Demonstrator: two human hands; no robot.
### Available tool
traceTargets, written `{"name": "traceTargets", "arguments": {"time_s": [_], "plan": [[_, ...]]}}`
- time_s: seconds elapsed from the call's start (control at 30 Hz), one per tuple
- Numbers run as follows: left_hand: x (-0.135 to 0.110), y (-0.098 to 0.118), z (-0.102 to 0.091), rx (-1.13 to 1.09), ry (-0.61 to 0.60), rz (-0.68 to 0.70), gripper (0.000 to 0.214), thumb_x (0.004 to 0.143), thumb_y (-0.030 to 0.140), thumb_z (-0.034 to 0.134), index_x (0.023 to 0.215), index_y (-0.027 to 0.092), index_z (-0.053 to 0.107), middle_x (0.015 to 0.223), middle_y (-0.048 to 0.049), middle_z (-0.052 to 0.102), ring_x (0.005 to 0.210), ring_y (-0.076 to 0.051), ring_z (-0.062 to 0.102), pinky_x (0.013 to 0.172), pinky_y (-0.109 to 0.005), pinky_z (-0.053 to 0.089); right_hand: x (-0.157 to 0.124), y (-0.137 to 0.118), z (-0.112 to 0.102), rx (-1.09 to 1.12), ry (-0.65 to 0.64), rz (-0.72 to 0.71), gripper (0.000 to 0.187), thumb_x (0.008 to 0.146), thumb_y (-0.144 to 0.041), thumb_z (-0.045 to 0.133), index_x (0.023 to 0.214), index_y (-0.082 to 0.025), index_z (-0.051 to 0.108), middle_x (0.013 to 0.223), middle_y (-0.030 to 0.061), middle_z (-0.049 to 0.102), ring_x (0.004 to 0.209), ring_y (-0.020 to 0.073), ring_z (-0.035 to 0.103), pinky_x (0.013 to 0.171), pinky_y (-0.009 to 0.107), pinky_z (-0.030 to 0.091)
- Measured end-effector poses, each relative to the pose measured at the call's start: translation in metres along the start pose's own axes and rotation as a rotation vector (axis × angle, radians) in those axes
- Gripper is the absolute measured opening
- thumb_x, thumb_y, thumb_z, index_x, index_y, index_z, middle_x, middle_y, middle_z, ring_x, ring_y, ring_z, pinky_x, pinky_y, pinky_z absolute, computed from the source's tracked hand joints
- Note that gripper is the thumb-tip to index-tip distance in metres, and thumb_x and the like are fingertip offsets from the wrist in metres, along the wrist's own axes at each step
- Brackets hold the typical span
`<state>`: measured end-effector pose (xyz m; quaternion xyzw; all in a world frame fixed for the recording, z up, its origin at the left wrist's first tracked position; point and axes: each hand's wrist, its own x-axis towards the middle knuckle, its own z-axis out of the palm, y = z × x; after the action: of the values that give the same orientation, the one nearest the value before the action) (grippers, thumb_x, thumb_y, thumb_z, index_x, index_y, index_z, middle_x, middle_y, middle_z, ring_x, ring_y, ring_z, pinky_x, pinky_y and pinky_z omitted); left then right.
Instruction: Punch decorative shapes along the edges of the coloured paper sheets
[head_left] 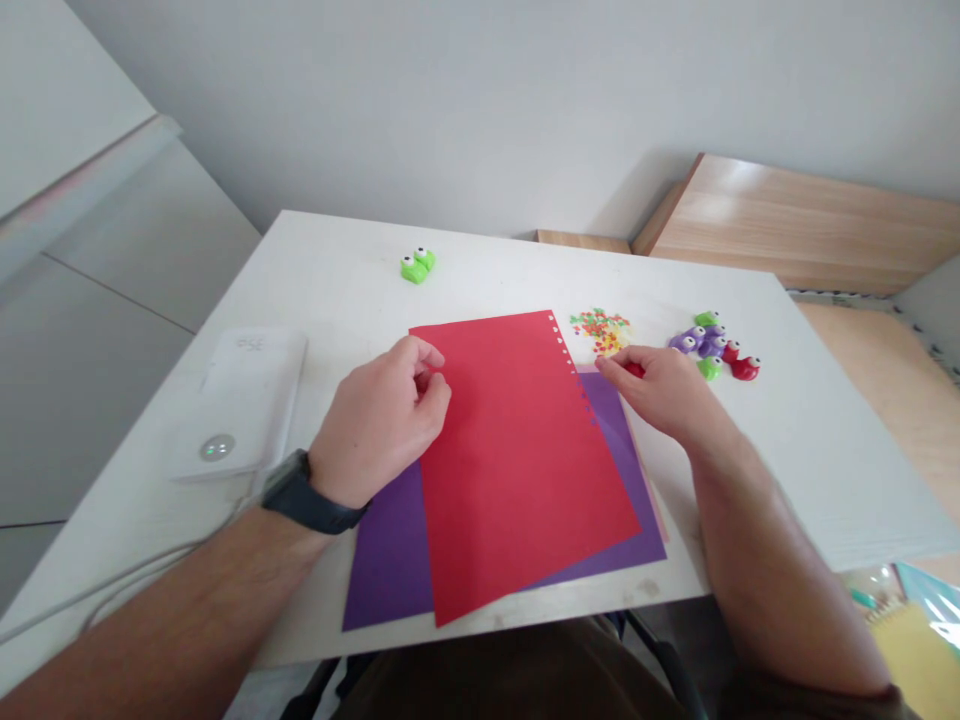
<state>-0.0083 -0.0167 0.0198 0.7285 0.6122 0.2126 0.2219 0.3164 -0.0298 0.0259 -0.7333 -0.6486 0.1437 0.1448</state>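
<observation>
A red sheet of paper [517, 460] lies at an angle over a purple sheet [390, 560], with a row of small cut-out holes along its upper right edge. My left hand [386, 420], wearing a dark watch, is over the red sheet's left edge. Its fingers are curled in, and whatever they hold is hidden. My right hand [660, 390] is closed by the sheet's right side, and a bit of a small red object [635, 370] shows among its fingers. Just beyond its fingertips is a heap of tiny coloured paper cut-outs [600, 328].
Purple, green and red pieces with bulging eyes [712, 345] are clustered at the right. Green ones [417, 266] sit near the back. A white device [240, 400] with cables [165, 555] occupies the left side. Wooden boards [810, 220] stand behind the white table [802, 480].
</observation>
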Motion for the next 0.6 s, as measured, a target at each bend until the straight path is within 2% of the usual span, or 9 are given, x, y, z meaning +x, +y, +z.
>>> {"name": "traceTargets", "arguments": {"time_s": [0.1, 0.27, 0.33, 0.43, 0.6], "plan": [[0.001, -0.002, -0.001, 0.081, -0.027, 0.013, 0.014, 0.098, 0.03, 0.051, 0.108, 0.026, 0.061, 0.097, -0.0072, 0.077, 0.093, -0.032, 0.075, 0.088, -0.044, 0.054, -0.003, -0.003, -0.002, 0.025, -0.132, -0.056, 0.038, 0.099, -0.05, 0.061, 0.084, -0.023, 0.084, 0.078, 0.0043, 0.08, 0.07, 0.0209, 0.068, 0.066, 0.033, 0.042], [0.002, -0.003, 0.001, 0.123, -0.019, 0.009, 0.028, 0.101, 0.04, 0.053, 0.118, 0.02, 0.062, 0.115, -0.0159, 0.076, 0.102, -0.036, 0.074, 0.093, -0.049, 0.055, -0.005, -0.005, -0.002, 0.041, -0.202, -0.049, 0.038, 0.1, -0.05, 0.061, 0.092, -0.025, 0.088, 0.079, 0.0037, 0.082, 0.07, 0.0207, 0.07, 0.066, 0.033, 0.043], [0.003, -0.005, 0.001, 0.084, -0.01, -0.007, 0.034, 0.1, 0.044, 0.057, 0.122, 0.019, 0.062, 0.123, -0.0168, 0.074, 0.101, -0.034, 0.074, 0.095, -0.049, 0.056, -0.005, -0.006, -0.002, 0.047, -0.209, -0.068, 0.04, 0.101, -0.051, 0.06, 0.09, -0.025, 0.088, 0.08, 0.0036, 0.082, 0.069, 0.0205, 0.069, 0.066, 0.033, 0.044], [0.004, -0.008, 0.0, 0.001, -0.018, -0.043, 0.041, 0.096, 0.05, 0.063, 0.125, 0.02, 0.062, 0.124, -0.0148, 0.074, 0.102, -0.032, 0.074, 0.097, -0.048, 0.058, -0.007, -0.008, -0.002, 0.061, -0.222, -0.092, 0.043, 0.101, -0.052, 0.059, 0.085, -0.024, 0.087, 0.079, 0.0027, 0.082, 0.069, 0.0199, 0.069, 0.066, 0.032, 0.044], [0.005, -0.013, 0.002, -0.172, -0.004, -0.07, 0.049, 0.093, 0.054, 0.07, 0.128, 0.021, 0.063, 0.13, -0.0149, 0.073, 0.114, -0.034, 0.072, 0.1, -0.048, 0.059, -0.008, -0.008, -0.002, 0.094, -0.254, -0.119, 0.047, 0.102, -0.054, 0.056, 0.086, -0.022, 0.087, 0.077, 0.002, 0.081, 0.069, 0.0198, 0.069, 0.066, 0.032, 0.044]]}}
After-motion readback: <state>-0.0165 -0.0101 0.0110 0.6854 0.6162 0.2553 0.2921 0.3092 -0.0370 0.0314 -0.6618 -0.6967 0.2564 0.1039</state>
